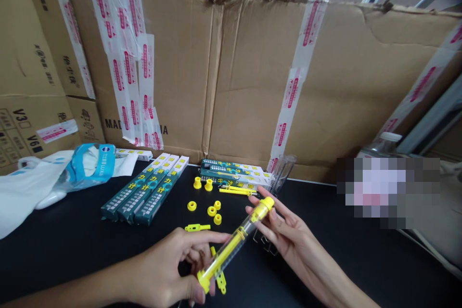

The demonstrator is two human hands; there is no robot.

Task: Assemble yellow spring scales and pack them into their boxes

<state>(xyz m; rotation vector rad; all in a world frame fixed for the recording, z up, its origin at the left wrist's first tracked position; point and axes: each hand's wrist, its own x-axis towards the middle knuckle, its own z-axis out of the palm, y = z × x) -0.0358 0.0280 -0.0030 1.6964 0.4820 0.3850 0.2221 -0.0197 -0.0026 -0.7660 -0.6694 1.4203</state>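
- Pinching both ends: L hand (166, 260) on lower yellow end (204, 280), R hand (290, 231) by upper yellow cap (267, 203).
- Clear tube (231, 246) tilted, R of & nearer than the 3 teal boxes (146, 190).
- Cap poss. pops off if R fingers tug; seating unclear.
- Loose yellow collars (209, 186), R of boxes: may roll if bumped.
- Slotted strip (198, 227), R of & nearer than boxes: could get swept if L hand shifts.

At twelve o'clock we see a cardboard wall (180, 57) (patched with red-printed tape (121, 67)) behind the black bench (54, 245). At nine we have a crumpled white-and-blue plastic bag (96, 166); at three, a capped bottle (389, 140), its lower part obscured.
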